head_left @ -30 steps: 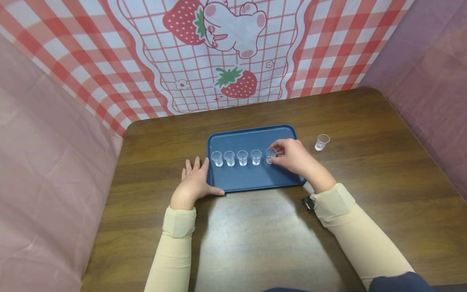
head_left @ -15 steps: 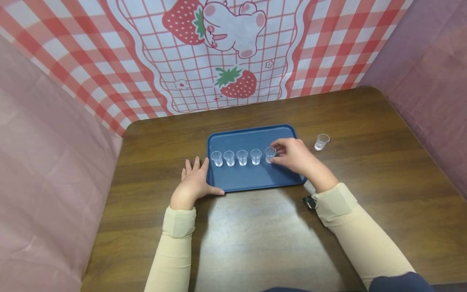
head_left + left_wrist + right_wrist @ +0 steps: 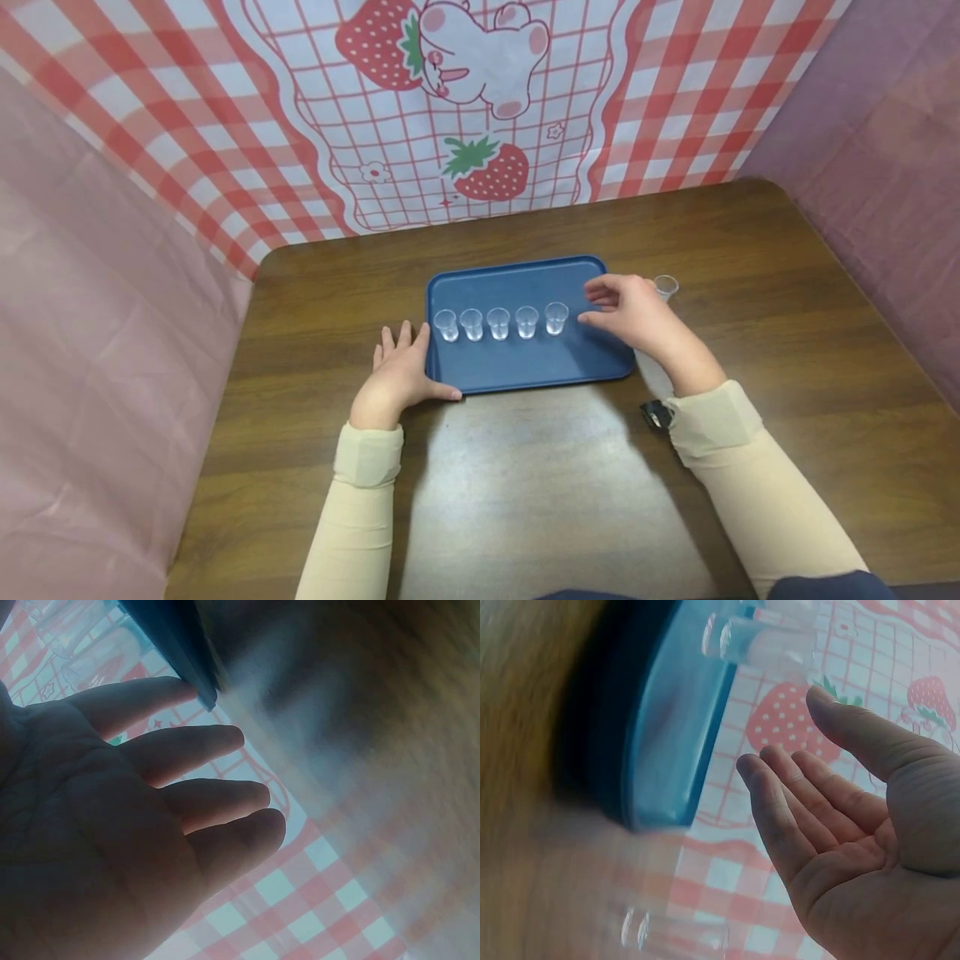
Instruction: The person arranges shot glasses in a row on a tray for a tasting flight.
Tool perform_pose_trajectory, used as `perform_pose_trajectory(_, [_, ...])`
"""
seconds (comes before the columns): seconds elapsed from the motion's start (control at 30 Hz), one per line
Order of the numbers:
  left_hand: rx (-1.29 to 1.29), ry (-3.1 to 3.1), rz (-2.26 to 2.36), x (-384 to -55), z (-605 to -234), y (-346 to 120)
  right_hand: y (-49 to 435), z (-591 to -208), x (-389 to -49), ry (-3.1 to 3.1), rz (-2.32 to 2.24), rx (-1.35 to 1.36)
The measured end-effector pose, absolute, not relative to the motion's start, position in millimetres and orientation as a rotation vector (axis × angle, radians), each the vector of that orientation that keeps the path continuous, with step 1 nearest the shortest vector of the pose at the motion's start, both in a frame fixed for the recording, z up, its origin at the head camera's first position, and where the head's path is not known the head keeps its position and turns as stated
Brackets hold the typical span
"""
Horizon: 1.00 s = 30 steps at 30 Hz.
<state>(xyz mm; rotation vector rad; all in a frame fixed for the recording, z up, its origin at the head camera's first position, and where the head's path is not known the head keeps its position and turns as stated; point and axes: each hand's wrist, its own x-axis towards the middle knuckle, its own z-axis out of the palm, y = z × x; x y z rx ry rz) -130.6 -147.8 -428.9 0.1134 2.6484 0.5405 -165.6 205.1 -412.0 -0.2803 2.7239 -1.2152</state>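
Note:
Several small clear plastic cups stand upright in a row on a blue tray [image 3: 525, 367]. The rightmost cup [image 3: 556, 318] of the row is nearest my right hand [image 3: 626, 310], which hovers over the tray's right side with thumb and fingers parted and nothing between them. In the right wrist view the palm of that right hand [image 3: 840, 825] shows bare. My left hand [image 3: 396, 375] lies at the tray's left edge, fingers spread, thumb at the front left corner. Another clear cup [image 3: 666, 287] stands on the table right of the tray, partly hidden behind my right hand.
The brown wooden table [image 3: 315, 333] has a rounded far edge against a red-and-white checked cloth [image 3: 675, 100] with strawberries. Pink cloth [image 3: 112, 350] hangs at the left and more at the right. A small black device [image 3: 657, 414] shows at my right wrist.
My right hand has let go of the rightmost cup in the row and moved right, now overlapping the loose cup. The left hand has stayed in place.

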Motion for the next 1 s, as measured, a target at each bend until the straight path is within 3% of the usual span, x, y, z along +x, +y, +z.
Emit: perform_pose_trajectory(1.0, [0.118,2.643,0.538,-131,-428,-147,288,-403,-153,2.927,-1.246,0.068])
